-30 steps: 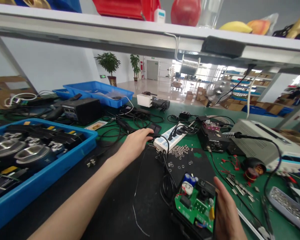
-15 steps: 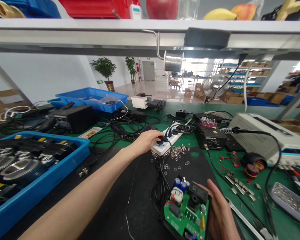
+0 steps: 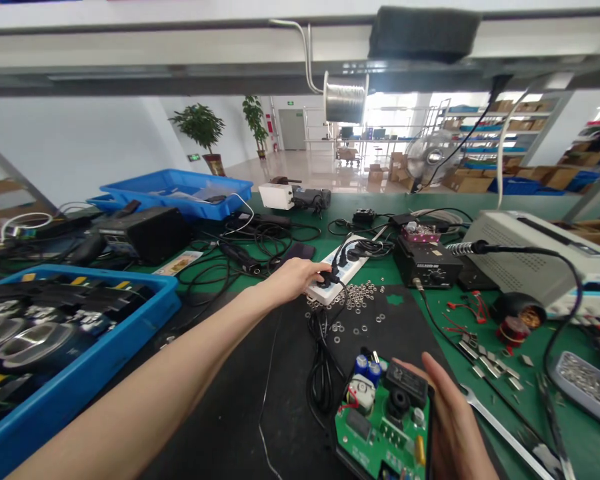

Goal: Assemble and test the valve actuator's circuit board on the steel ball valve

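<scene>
My left hand (image 3: 300, 279) reaches out to the white power strip (image 3: 353, 268), its fingers closed on a black plug (image 3: 326, 277) at the strip's near end. Other black plugs sit further along the strip. At the lower right, my right hand (image 3: 453, 417) grips the side of a green circuit board (image 3: 367, 437) in a black housing. Blue capacitors, a black relay-like block and a white part stand on the board. A bundled black cable (image 3: 321, 370) lies between the strip and the board. Small metal nuts or washers (image 3: 357, 298) are scattered beside the strip.
A blue tray (image 3: 155, 320) of black-and-silver units stands at left, another blue tray (image 3: 180, 193) behind it. On the right are a soldering station (image 3: 427, 263), a grey bench instrument (image 3: 520, 260) and a wrench (image 3: 505, 433). A solder spool (image 3: 346, 98) hangs overhead.
The view has tilted down and shifted slightly, so the items on the upper shelf have left the picture. My left hand stays at the plug; my right hand still holds the circuit board.
</scene>
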A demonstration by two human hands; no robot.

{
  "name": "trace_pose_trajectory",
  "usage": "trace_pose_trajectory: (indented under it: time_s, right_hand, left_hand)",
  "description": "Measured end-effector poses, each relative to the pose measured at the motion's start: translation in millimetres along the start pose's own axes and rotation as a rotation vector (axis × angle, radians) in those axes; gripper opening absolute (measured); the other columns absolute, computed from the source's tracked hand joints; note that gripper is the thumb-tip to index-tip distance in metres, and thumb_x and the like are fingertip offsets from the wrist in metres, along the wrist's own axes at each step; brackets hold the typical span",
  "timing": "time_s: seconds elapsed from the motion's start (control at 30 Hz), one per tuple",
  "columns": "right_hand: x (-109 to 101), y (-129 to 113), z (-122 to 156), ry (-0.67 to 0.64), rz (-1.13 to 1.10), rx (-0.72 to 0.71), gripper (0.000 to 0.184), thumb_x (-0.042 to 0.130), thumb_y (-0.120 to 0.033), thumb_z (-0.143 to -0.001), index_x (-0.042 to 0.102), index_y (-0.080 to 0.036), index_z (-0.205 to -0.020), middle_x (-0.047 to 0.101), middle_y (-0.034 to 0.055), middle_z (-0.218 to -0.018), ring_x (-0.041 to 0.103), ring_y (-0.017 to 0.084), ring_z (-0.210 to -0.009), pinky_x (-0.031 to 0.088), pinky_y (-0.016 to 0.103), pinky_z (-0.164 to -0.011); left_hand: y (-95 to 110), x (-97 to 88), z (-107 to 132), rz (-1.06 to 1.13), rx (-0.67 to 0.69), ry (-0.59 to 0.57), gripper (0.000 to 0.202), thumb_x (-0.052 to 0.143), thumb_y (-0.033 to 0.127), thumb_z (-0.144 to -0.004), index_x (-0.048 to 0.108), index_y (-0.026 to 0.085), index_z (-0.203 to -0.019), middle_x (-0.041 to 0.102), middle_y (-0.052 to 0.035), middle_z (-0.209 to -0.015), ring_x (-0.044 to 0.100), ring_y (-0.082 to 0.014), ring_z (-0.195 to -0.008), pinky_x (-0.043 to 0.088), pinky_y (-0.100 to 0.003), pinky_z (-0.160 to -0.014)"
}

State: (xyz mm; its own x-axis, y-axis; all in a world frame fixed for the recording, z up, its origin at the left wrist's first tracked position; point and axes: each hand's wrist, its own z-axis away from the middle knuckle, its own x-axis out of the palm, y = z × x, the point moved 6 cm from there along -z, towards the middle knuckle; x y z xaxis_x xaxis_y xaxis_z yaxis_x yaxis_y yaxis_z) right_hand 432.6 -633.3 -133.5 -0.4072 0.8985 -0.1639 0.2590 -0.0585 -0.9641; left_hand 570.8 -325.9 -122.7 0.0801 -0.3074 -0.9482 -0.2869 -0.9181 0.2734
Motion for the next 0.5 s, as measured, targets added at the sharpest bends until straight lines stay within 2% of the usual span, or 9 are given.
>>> trace_pose_trajectory:
  time_s: [0.13,0.23,0.3,0.33,0.37,0.43,0.5]
  right_hand:
    - [-0.1,16.9,9.3,-0.023,-0.034,0.026,0.117,0.087,-0.051,-0.078,0.012,-0.035,-0.166,0.044,0.0146,-0.162,0.043,0.038,-0.149,0.04,0.059,-0.12]
    - [-0.8,26.5,12.4,-0.04,-0.147,0.067,0.12,0.086,-0.055,-0.078,0.008,-0.03,-0.165,0.028,0.0169,-0.17,0.033,0.037,-0.154,0.039,0.054,-0.121]
    - [-0.8,29.0,9.7,-0.048,-0.247,0.097,0.117,0.086,-0.052,-0.08,0.008,-0.029,-0.164,0.026,0.0178,-0.17,0.034,0.036,-0.154,0.044,0.051,-0.118]
    - [-0.9,28.8,7.1,-0.042,-0.292,0.109,0.114,0.085,-0.051,-0.082,0.009,-0.029,-0.164,0.026,0.018,-0.17,0.035,0.035,-0.153,0.045,0.05,-0.116]
    - [-1.0,28.3,4.1,-0.03,-0.335,0.125,0.11,0.085,-0.049,-0.083,0.012,-0.03,-0.163,0.027,0.0174,-0.17,0.036,0.034,-0.153,0.046,0.048,-0.115]
    - [-1.0,26.4,-1.6,0.004,-0.419,0.169,0.101,0.085,-0.045,-0.084,0.02,-0.031,-0.16,0.029,0.0148,-0.17,0.038,0.031,-0.153,0.046,0.046,-0.115]
    - [-1.7,23.5,-5.8,0.05,-0.5,0.201,0.094,0.085,-0.042,-0.083,0.028,-0.031,-0.156,0.032,0.0129,-0.169,0.04,0.029,-0.151,0.046,0.044,-0.114]
  left_hand:
    - [14.2,-3.2,12.1,0.041,-0.061,0.101,0.032,0.065,0.038,-0.102,0.064,0.017,-0.125,0.067,-0.0092,-0.119,0.068,-0.0231,-0.105,0.059,-0.045,-0.096]
    - [42.4,-9.2,38.2,0.092,-0.114,0.253,0.035,0.062,0.036,-0.103,0.06,0.018,-0.133,0.062,-0.0117,-0.134,0.061,-0.0279,-0.123,0.052,-0.053,-0.108]
    - [67.1,-13.1,66.4,0.142,-0.16,0.354,0.034,0.046,0.029,-0.109,0.053,0.019,-0.14,0.058,-0.0129,-0.141,0.057,-0.027,-0.131,0.047,-0.053,-0.114]
    - [80.4,-13.7,81.8,0.17,-0.173,0.375,0.034,0.034,0.025,-0.111,0.053,0.021,-0.139,0.06,-0.0124,-0.139,0.058,-0.0235,-0.129,0.049,-0.047,-0.113]
    - [94.5,-13.1,96.7,0.201,-0.161,0.364,0.035,0.029,0.025,-0.111,0.054,0.023,-0.137,0.063,-0.0102,-0.135,0.06,-0.0207,-0.126,0.052,-0.041,-0.11]
    - [121.0,-9.4,122.1,0.253,-0.089,0.281,0.032,0.034,0.027,-0.11,0.053,0.027,-0.137,0.066,-0.0052,-0.131,0.063,-0.0174,-0.123,0.055,-0.032,-0.104]
    - [139.5,-5.3,139.6,0.267,0.002,0.205,0.033,0.046,0.035,-0.108,0.05,0.029,-0.139,0.064,-0.0034,-0.134,0.062,-0.0184,-0.124,0.054,-0.032,-0.106]
